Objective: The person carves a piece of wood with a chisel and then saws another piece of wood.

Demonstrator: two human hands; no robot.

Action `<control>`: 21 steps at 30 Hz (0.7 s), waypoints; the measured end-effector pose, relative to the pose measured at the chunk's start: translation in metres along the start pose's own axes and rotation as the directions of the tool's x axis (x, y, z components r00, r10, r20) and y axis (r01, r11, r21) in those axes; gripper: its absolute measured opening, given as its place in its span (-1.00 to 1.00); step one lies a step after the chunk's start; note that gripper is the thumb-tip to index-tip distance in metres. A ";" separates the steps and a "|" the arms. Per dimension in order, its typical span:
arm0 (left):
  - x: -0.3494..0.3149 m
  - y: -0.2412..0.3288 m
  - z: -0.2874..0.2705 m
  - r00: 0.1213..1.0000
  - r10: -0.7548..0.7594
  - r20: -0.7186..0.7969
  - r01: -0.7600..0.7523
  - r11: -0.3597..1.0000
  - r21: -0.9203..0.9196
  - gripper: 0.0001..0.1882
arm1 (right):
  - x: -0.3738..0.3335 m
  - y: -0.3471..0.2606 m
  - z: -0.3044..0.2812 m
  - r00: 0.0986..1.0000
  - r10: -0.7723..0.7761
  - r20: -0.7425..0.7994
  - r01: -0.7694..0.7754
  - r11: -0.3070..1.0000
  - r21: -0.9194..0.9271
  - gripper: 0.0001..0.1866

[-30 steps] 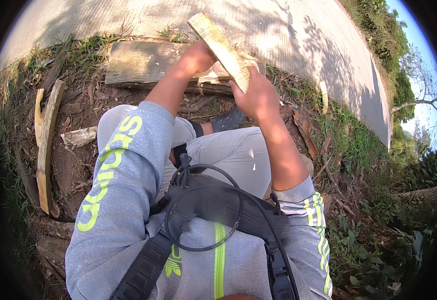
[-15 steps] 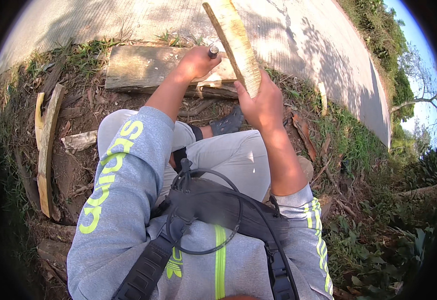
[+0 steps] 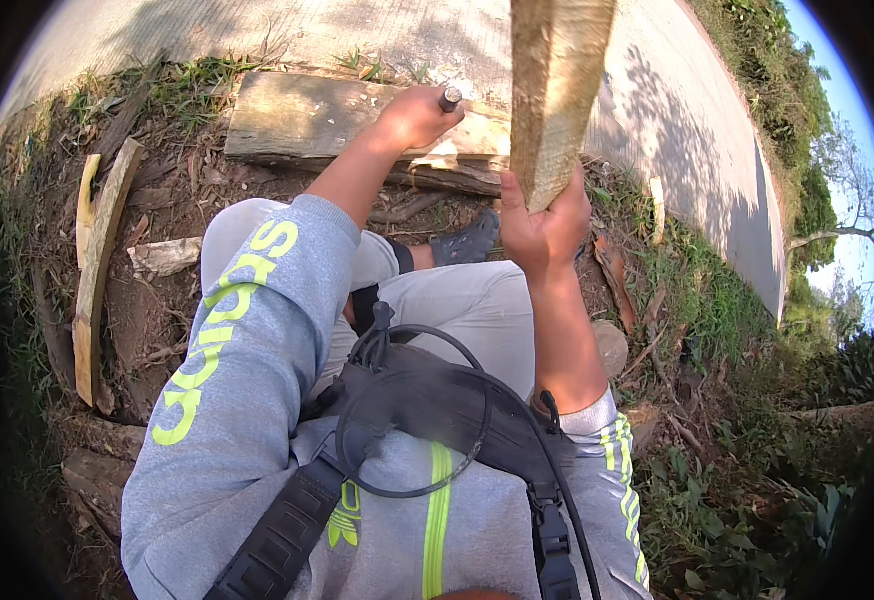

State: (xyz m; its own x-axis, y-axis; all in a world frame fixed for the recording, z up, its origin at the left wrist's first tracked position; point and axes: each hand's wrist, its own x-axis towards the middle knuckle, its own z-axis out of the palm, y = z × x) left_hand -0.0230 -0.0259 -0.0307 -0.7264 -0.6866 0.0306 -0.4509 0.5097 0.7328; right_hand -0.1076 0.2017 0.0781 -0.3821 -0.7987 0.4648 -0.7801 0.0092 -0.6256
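My left hand is closed around the dark handle of a tool. The handle's round end shows above the fist, but the rest of the tool cannot be made out. That fist is over a thick weathered plank lying on the ground in front of me. To its right, my right hand grips the lower end of a long piece of wood, thumb on the near left side. The wood stands raised, pale on one face and rougher on the other, its top beyond the picture's edge.
Two split wood pieces, one long and one shorter, lie at the left beside a short broken chunk. My shoe is near the plank. Beyond runs a concrete road; grass grows at the right.
My right hand and the wood have shifted right, and the wood has swung from leaning left to nearly upright, more of its length now out of view. My left hand keeps its grip on the handle.
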 end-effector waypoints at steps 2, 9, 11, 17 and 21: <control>-0.005 -0.010 0.005 0.994 0.052 -0.099 -0.062 0.993 -0.098 -0.51 | 0.001 0.005 0.001 0.991 0.055 0.125 -0.033 0.985 -0.171 -0.49; 0.004 -0.026 0.015 0.977 0.157 -0.145 -0.185 0.960 -0.209 -0.57 | -0.004 0.007 -0.004 0.997 0.038 0.073 -0.032 0.996 -0.088 -0.41; 0.004 -0.015 0.008 0.998 0.021 -0.056 -0.028 0.991 -0.130 -0.60 | 0.007 0.002 -0.004 0.975 0.148 0.163 -0.084 0.936 -0.343 -0.40; 0.007 -0.033 0.020 0.966 0.182 -0.183 -0.219 0.953 -0.211 -0.64 | 0.006 0.000 -0.002 0.951 0.183 0.247 -0.098 0.942 -0.321 -0.45; -0.024 -0.025 0.018 0.973 0.114 -0.199 -0.094 0.990 0.106 -0.38 | -0.029 0.025 0.007 0.998 0.063 -0.007 -0.060 0.976 0.209 -0.43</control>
State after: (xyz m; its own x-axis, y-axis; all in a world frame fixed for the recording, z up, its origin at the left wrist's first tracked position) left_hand -0.0032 -0.0126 -0.0623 -0.6552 -0.7134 0.2484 -0.4328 0.6240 0.6506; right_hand -0.1123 0.2208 0.0444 -0.4338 -0.7924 0.4288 -0.6351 -0.0686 -0.7693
